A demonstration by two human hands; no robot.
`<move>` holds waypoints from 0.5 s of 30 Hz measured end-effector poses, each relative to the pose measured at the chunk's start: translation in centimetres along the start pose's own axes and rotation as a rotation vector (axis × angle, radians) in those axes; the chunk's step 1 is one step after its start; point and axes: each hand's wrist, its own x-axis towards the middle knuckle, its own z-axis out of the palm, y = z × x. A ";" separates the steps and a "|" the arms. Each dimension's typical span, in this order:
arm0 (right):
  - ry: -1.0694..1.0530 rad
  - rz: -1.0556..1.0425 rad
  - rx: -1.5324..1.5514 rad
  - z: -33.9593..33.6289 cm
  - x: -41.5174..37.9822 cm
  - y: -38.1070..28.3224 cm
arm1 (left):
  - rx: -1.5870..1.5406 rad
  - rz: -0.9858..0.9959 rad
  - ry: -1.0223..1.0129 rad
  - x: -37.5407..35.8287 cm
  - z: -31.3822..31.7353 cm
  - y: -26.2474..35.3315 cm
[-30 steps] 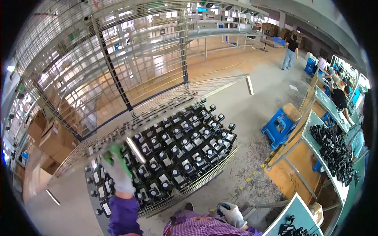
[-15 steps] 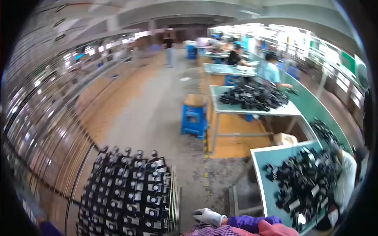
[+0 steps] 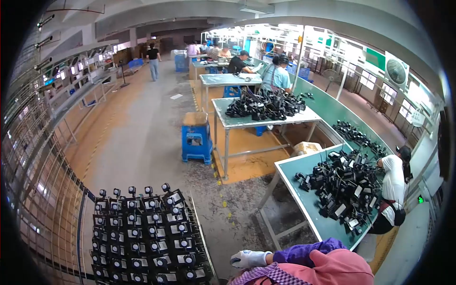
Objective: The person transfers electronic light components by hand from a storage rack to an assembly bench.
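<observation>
My right hand point(image 3: 249, 259), in a white glove below a purple sleeve point(image 3: 304, 252), is at the bottom centre. Its fingers look curled inward, and their undersides are hidden, so I cannot make out anything in them. Just left of it, with a gap between, stands a rack point(image 3: 201, 227) filled with rows of small black devices point(image 3: 137, 247) with round pale faces. My left hand is out of view. Pink clothing point(image 3: 327, 271) and a checked purple edge show beside my right arm.
At right, a green-topped table point(image 3: 297, 166) bears heaped black devices point(image 3: 344, 187); a person in white point(image 3: 393, 178) leans beside it. Another loaded table point(image 3: 222, 114) and a blue stool point(image 3: 196, 142) stand ahead. Wire caging point(image 3: 40, 213) lines the left. A person point(image 3: 153, 61) stands down the aisle.
The view has turned rightward and sharpened, so tables and stool appear farther left. The purple sleeve at the lower left has left view. My right hand stays near the bottom centre.
</observation>
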 end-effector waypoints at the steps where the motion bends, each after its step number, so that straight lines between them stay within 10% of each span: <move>1: 0.044 -0.030 -0.028 0.3 0.1 0.3 | 0.032 0.013 0.009 0.0 0.0 -0.5; 6: 0.029 -0.254 -0.190 0.0 0.8 0.9 | 0.277 0.028 0.024 -1.6 -0.8 -5.8; 15: -0.070 0.104 -0.083 -2.5 0.8 -3.4 | 0.172 0.119 0.400 -4.7 -1.6 -7.0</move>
